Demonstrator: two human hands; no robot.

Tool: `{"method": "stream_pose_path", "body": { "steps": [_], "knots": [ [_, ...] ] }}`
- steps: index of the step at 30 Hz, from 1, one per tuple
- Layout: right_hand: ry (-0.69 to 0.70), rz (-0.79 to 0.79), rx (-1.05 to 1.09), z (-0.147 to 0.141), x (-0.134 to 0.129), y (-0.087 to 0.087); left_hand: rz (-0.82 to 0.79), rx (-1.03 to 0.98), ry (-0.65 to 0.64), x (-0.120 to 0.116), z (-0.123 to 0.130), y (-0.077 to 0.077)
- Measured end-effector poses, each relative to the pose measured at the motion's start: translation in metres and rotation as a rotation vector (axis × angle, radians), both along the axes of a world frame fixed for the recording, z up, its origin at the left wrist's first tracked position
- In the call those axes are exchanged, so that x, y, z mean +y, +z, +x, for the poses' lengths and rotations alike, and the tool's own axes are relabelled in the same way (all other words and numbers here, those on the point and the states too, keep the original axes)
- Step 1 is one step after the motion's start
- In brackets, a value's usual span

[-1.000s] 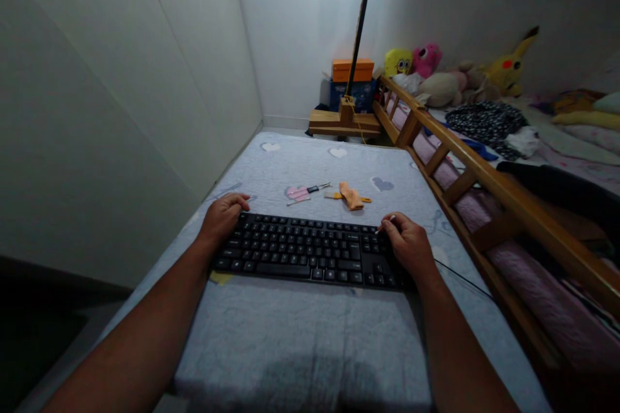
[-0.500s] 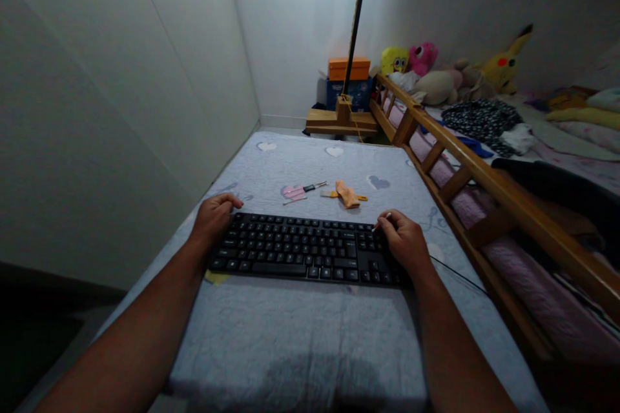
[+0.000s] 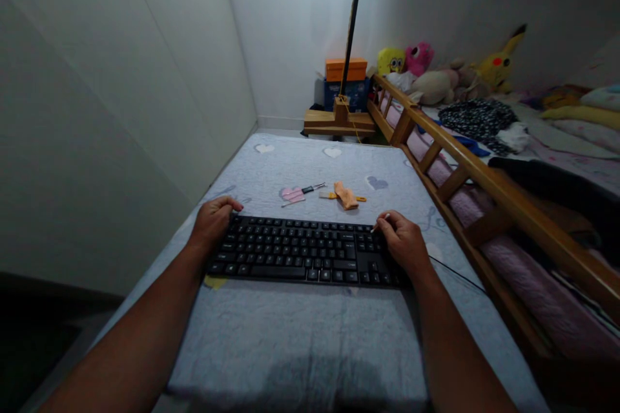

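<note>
A black keyboard (image 3: 290,249) lies across the cloth-covered surface in front of me. My left hand (image 3: 213,221) is closed at its upper left corner, thumb and fingers against the edge. My right hand (image 3: 401,237) rests over the number-pad end, pinching a thin cotton swab (image 3: 381,223) whose lower tip is at the keys. Beyond the keyboard are a second swab (image 3: 293,203), a slim tool with a black grip (image 3: 308,190), and a yellow-handled brush (image 3: 361,199) partly under a crumpled orange cloth (image 3: 345,196).
The keyboard's cable (image 3: 458,272) runs off to the right. A wooden bed rail (image 3: 450,142) borders that side, with plush toys and clothes behind it. White cabinet doors (image 3: 159,77) stand at left. A wooden stand (image 3: 339,117) and an orange box (image 3: 345,69) are at the back.
The view has shifted very slightly. Both hands keep about the same places on the keyboard, and the swab stays in the right hand.
</note>
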State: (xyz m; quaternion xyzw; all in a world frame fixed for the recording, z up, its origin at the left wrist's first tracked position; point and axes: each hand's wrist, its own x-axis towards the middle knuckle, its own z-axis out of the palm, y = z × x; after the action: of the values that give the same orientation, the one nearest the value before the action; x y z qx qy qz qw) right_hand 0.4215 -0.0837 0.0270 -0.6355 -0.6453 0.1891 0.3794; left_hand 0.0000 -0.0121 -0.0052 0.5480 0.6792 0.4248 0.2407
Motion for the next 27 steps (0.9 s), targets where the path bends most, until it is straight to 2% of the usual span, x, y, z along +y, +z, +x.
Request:
{"method": "stream_pose_path", "body": {
  "steps": [6,22,27],
  "knots": [
    [-0.007,-0.010,0.000,0.000,0.000,0.001,0.003,0.035,-0.036,-0.002,0.007,0.006],
    [-0.009,-0.002,-0.025,-0.002,0.002,0.002,0.005,0.034,-0.064,0.003,0.002,-0.002],
    [-0.009,-0.004,-0.029,-0.001,0.001,0.000,0.024,-0.036,-0.047,0.005,0.003,-0.004]
  ]
}}
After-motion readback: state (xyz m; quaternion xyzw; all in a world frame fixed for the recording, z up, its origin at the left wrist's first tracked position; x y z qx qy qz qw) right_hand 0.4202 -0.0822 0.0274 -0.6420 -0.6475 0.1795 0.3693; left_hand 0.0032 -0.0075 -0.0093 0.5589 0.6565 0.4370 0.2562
